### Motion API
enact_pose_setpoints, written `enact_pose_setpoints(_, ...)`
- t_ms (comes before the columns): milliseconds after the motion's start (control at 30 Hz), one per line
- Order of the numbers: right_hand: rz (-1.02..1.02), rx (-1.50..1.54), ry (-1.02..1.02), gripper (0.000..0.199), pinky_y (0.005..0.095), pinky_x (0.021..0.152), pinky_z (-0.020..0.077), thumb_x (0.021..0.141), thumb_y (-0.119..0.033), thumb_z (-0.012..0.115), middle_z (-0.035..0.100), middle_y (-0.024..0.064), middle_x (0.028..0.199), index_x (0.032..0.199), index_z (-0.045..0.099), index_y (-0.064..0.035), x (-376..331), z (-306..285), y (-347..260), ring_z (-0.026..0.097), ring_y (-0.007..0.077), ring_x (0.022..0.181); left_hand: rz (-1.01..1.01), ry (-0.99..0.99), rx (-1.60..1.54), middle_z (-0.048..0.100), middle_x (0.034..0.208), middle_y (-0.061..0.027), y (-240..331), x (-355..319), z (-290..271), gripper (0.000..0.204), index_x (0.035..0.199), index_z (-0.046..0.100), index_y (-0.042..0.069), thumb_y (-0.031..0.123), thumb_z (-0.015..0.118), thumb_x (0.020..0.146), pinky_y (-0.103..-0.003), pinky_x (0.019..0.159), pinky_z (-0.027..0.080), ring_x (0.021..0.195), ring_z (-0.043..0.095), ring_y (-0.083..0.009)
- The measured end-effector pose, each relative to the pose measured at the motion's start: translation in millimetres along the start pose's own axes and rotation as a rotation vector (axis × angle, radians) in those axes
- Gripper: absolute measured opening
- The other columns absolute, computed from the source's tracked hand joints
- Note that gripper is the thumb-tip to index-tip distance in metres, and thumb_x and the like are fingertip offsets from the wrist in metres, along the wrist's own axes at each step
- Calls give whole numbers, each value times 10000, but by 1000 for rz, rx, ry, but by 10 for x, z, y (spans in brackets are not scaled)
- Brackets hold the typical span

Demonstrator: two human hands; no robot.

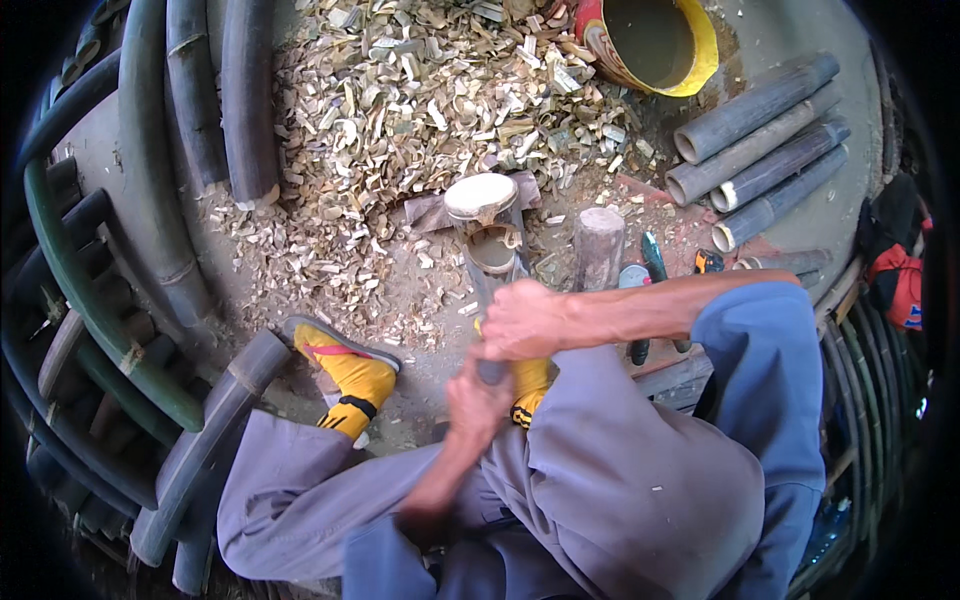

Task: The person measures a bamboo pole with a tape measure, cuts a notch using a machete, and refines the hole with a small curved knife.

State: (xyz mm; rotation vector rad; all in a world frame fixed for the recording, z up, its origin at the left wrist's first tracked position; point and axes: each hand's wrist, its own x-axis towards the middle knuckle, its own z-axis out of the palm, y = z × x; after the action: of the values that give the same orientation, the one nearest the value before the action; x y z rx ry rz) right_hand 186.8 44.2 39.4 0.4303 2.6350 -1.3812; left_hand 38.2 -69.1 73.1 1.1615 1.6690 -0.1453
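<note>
My right hand (525, 318) is closed at the near part of a bamboo tube (490, 250), whose hollow far end faces up. That end lies against an upright block (483, 196) with a pale, flat top. Just below, my left hand (474, 402), slightly blurred, is closed around a dark, round-ended piece (490, 371). Whether this piece is part of the tube or a separate handle, I cannot tell. Both hands are close together between my knees, above my right foot in a yellow sock (530, 382).
Pale chips (420, 110) are heaped beyond the block. A yellow-rimmed bucket (650, 45) of murky liquid stands far right, near cut bamboo pieces (755, 108). A short log (599, 248) and a green-handled tool (653, 256) are closer. Long bamboo poles (150, 170) crowd the left.
</note>
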Motion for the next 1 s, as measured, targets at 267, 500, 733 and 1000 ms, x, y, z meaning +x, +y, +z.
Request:
enact_pose_setpoints(267, 118, 12, -44, 65, 373, 495, 504, 753, -150, 617, 639, 64, 647, 787, 666, -123, 560, -378, 115, 655, 228, 644, 131, 53, 16, 667, 708, -162, -317, 495, -686, 350, 962, 635, 35, 126, 726, 637, -392, 621, 544, 620, 672, -272)
enact_pose_setpoints(500, 383, 153, 669, 334, 405, 645, 512, 738, -65, 590, 576, 111, 746, 1064, 547, -120, 535, -216, 50, 634, 310, 759, 507, -80, 607, 654, 714, -141, 206, 1028, -1692, 229, 816, 581, 72, 124, 679, 616, -427, 597, 538, 623, 653, -317)
enact_pose_setpoints(733, 518, 413, 1320, 347, 429, 622, 535, 688, 11, 622, 609, 184, 757, 1021, 532, -26, 337, -353, 117, 644, 356, 700, 920, -241, 1234, 643, 652, -108, 1695, 1521, -1904, 75, 708, 637, 85, 95, 657, 636, -373, 522, 514, 597, 648, -272)
enact_pose_setpoints(1000, 145, 96, 104, 244, 410, 475, 512, 722, -26, 573, 622, 108, 669, 965, 569, -38, 541, -384, 53, 643, 266, 602, -6, -44, 22, 646, 689, -107, -149, 577, -978, 394, 939, 693, -11, 131, 703, 572, -317, 684, 509, 649, 605, -154)
